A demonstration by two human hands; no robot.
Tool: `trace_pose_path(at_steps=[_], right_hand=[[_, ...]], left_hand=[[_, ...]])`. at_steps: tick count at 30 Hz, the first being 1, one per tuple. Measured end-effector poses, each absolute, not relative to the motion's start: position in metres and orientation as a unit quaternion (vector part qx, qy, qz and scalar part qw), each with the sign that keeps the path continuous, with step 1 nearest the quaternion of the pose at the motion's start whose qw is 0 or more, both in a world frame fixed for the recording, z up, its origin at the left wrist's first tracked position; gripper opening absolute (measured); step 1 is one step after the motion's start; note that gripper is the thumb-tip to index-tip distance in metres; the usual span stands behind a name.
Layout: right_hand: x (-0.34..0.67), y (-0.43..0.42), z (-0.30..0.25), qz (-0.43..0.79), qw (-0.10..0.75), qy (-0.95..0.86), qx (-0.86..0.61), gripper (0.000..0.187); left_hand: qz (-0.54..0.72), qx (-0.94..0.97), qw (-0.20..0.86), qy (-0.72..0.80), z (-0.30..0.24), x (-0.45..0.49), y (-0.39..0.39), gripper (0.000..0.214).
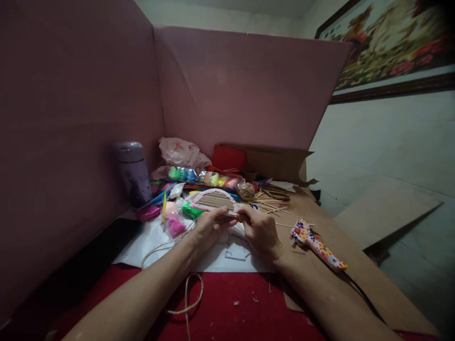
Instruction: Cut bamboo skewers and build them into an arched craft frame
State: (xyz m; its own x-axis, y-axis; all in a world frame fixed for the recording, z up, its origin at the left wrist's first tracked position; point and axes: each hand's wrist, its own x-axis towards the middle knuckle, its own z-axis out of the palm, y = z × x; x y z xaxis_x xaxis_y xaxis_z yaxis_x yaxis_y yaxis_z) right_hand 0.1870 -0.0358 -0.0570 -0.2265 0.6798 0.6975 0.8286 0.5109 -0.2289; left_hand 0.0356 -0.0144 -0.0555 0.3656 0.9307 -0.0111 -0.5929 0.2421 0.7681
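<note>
My left hand and my right hand meet over the white sheet, fingers pinched on a small white piece. Just behind the fingertips is a half-round corrugated cardboard piece with a pale pink-white rim; whether the fingers touch it, I cannot tell. Below the hands lies a thin pale strip bent at its ends. Natural twine runs beside my left forearm and loops onto the red cloth. Bags of green and pink clay lie left of the hands.
A flower-patterned glue gun with a black cord lies on cardboard at right. Wooden sticks, a twine ball and packs of coloured clay are behind. A lilac bottle stands left, near a black flat object.
</note>
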Motion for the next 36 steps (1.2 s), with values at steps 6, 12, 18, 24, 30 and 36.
trace_pose_path(at_steps=[6,12,18,24,30,36], right_hand=[[0.189,-0.035,-0.058,-0.082,0.391,-0.779,-0.483,0.010],[0.189,-0.035,-0.056,-0.063,0.396,-0.774,-0.490,0.009],[0.189,-0.035,-0.054,-0.045,0.396,-0.775,-0.490,0.009],[0.189,-0.034,-0.056,-0.081,0.386,-0.778,-0.489,0.009],[0.186,-0.041,-0.050,-0.161,0.401,-0.771,-0.469,0.014],[0.182,-0.049,-0.050,-0.117,0.441,-0.781,-0.426,0.013]], left_hand=[[0.500,0.372,0.739,0.255,-0.053,0.037,-0.018,0.009],[0.514,0.364,0.734,0.253,-0.055,0.039,-0.018,0.008],[0.521,0.373,0.728,0.244,-0.054,0.040,-0.021,0.010],[0.527,0.374,0.711,0.278,-0.049,0.042,-0.025,0.013],[0.555,0.347,0.705,0.275,-0.047,0.042,-0.019,0.017],[0.586,0.305,0.700,0.270,-0.044,0.035,-0.011,0.010]])
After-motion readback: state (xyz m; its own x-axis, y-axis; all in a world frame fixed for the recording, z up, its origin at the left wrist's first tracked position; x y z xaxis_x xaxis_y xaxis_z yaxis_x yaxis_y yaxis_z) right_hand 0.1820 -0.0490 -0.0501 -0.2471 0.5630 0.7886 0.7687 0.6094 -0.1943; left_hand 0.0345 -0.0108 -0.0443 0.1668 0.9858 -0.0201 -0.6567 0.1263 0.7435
